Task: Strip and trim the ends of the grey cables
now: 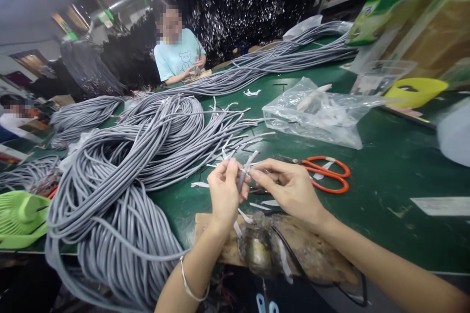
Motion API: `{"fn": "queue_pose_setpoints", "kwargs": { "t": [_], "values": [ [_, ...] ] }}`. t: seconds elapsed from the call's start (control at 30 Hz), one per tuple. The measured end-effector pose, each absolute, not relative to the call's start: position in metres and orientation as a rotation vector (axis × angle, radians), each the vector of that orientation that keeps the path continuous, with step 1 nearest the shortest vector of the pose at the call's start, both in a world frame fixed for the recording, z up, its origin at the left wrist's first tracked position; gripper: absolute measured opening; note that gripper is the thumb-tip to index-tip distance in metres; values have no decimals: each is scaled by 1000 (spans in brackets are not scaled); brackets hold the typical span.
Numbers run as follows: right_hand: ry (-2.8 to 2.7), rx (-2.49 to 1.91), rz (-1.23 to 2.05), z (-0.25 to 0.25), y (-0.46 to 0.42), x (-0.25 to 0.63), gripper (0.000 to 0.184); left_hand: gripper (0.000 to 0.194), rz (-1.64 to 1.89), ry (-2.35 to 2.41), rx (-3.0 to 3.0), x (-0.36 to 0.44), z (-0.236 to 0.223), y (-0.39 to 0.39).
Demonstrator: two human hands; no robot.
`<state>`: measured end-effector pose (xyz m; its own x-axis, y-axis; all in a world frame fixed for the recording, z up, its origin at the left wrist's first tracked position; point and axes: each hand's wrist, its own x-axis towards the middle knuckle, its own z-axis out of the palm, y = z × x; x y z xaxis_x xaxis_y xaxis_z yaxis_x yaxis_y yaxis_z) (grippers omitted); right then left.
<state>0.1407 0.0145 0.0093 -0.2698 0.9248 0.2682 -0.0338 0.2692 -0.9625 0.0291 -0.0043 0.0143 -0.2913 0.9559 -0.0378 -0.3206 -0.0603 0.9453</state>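
Note:
My left hand [223, 193] is closed around the end of a grey cable [242, 181], which points up and slightly right between thumb and fingers. Close against it, my right hand [290, 186] pinches thumb to fingers on a thin white strip [247, 168] beside the cable end; the fingertips partly hide it. Below both hands sits a small worn motor-like device [258, 249] on a wooden board [316, 249]. Scissors with orange handles [308, 162] lie just beyond my right hand. White scraps [200, 185] are scattered around the hands.
Large grey cable bundles [121, 156] cover the left side and run along the back of the green table [396, 166]. A clear plastic bag [316, 117], a yellow container [414, 92] and a light-green fan-like object [22, 217] also lie about. A co-worker [181, 58] sits opposite.

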Motion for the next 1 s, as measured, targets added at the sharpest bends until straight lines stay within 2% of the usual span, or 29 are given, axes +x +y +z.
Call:
{"fn": "queue_pose_setpoints", "kwargs": {
  "t": [0.1, 0.37, 0.5, 0.63, 0.77, 1.0],
  "values": [
    [-1486, -856, 1148, 11, 17, 143, 19, 34, 1543, 1109, 737, 28, 17, -5],
    [-1415, -954, 934, 16, 28, 155, 17, 25, 1326, 1085, 988, 23, 16, -14],
    [-1443, -1045, 583, 15, 29, 163, 26, 29, 1375, 1093, 1037, 19, 13, -14],
    [-1643, -980, 139, 16, 25, 169, 6, 40, 1416, 1039, 1020, 17, 13, -13],
    [-1846, -873, -279, 19, 24, 169, 11, 22, 1431, 1163, 1156, 20, 13, -14],
    [-1874, -849, -475, 20, 23, 168, 9, 20, 1431, 1466, 1534, 23, 11, -17]
  ]
}}
